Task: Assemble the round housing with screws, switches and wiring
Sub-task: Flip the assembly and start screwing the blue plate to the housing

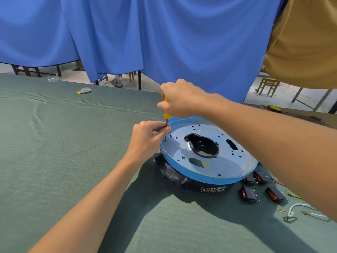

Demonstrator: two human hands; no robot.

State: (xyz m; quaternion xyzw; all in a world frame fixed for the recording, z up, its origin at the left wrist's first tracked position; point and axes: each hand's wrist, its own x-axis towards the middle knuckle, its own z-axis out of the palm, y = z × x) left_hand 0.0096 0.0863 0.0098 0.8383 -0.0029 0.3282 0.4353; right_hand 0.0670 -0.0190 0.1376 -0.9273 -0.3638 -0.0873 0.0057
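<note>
The round housing (206, 179) is set on the green tabletop (73, 161), metal plate (235, 161) up, and the yellow screwdriver (166, 115) is held upright with its tip at a hole near the plate's left edge: the handle is wrapped by the right grip (180, 101), the shaft pinched by the left grip (149, 137). Should the shaft be tilted, the tip could be thrown off the hole, and the plate scratched or a thread crossed

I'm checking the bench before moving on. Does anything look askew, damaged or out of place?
Nothing stands out. The round housing rests on the green cloth, the screwdriver stands upright at a hole near its rim, and switches and a white wire lie loose beside it. The cloth is merely creased.
</note>
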